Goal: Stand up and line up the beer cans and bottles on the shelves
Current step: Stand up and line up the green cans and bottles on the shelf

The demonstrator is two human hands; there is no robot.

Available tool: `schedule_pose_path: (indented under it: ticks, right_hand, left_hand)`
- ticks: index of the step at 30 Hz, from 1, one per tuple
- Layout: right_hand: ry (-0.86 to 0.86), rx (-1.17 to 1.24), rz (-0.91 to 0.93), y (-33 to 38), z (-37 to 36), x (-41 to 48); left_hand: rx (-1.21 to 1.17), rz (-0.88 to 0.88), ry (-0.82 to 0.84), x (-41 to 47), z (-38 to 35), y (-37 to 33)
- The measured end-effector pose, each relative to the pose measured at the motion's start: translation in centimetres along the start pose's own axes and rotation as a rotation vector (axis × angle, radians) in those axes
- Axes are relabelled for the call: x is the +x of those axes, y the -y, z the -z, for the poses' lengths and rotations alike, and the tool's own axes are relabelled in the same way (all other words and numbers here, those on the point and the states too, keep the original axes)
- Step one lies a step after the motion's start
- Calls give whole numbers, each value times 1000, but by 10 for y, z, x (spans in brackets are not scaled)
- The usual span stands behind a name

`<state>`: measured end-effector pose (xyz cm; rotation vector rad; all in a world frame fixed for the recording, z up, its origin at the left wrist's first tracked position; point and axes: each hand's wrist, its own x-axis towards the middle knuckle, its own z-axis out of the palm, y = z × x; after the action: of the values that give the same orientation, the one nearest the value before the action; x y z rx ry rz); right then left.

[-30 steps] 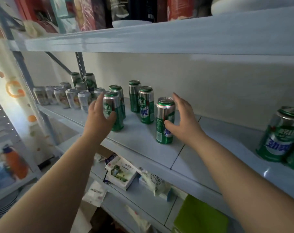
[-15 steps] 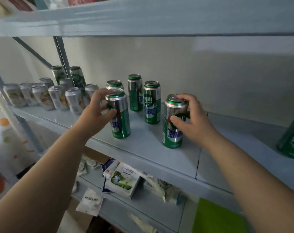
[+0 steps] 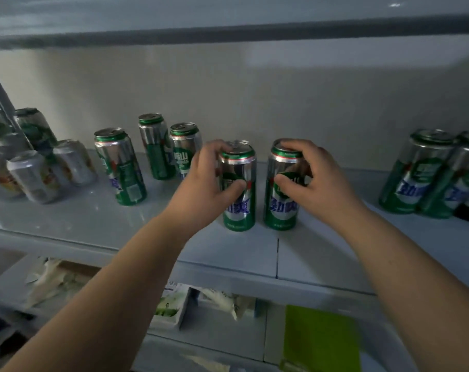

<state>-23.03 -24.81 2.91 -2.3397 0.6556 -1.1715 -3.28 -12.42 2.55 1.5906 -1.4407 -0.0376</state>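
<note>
Two hands setting cans side by side on the shelf (image 3: 67,224).
Left hand (image 3: 201,189) closing around one green can (image 3: 238,189), right hand (image 3: 316,183) clasping its neighbour (image 3: 281,189), both upright mid-shelf. Likely light, stiff, slick; gripping mid-body suits. Green cans: seven clearly showing; pale cans (image 3: 32,178) blurred, uncounted.

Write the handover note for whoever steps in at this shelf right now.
Left hand: grip closed on a green can, upright.
Right hand: grip closed on the green can beside it, upright. The two stand side by side, a narrow gap between them, near the front of the shelf.
Done: three more green cans upright behind left; a green pair at right; silver cans clustered far left.
Left: straighten the loose cans into one row.
</note>
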Motion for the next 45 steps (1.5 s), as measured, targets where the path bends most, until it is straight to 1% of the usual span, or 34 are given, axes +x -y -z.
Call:
schedule_pose_path:
  ticks: [6,10,12,15,18,21,23,27,30,33,36,41,45]
  right_hand:
    - [-75,-122,-94,-32,47,-14]
    - [-109,-299,-76,-52,79,-18]
    - [-115,-412,-28,-60,93,-18]
    - [-106,-652,93,-71,112,-16]
    - [-92,-783,138,-78,127,-14]
    - [-110,-808,173,-87,131,-14]
    - [-144,-787,186,-95,130,-16]
    - [-227,-812,192,-107,127,-21]
    - [-282,-859,199,-110,125,-26]
    - [-276,-872,155,-112,120,-33]
    - [-248,-877,102,-114,118,-35]
    - [-234,-901,63,-118,117,-37]
    - [-202,-927,42,-122,116,-37]
  left_hand:
    - [-65,-29,75,40,-69,-26]
    - [-76,-84,123,58,-110,-45]
    - [-83,-98,137,64,-127,-53]
    - [-73,-131,125,71,-144,-63]
    - [-54,-144,101,79,-154,-69]
    - [-30,-153,18,73,-164,-65]
    - [-68,-157,2,63,-174,-58]
    - [-176,-79,65,57,-185,-43]
    - [-219,18,185,56,-187,-33]
    - [-192,63,258,55,-193,-26]
    - [-191,74,238,58,-200,-24]
    - [-199,78,190,58,-206,-29]
    - [-180,88,188,57,-208,-29]
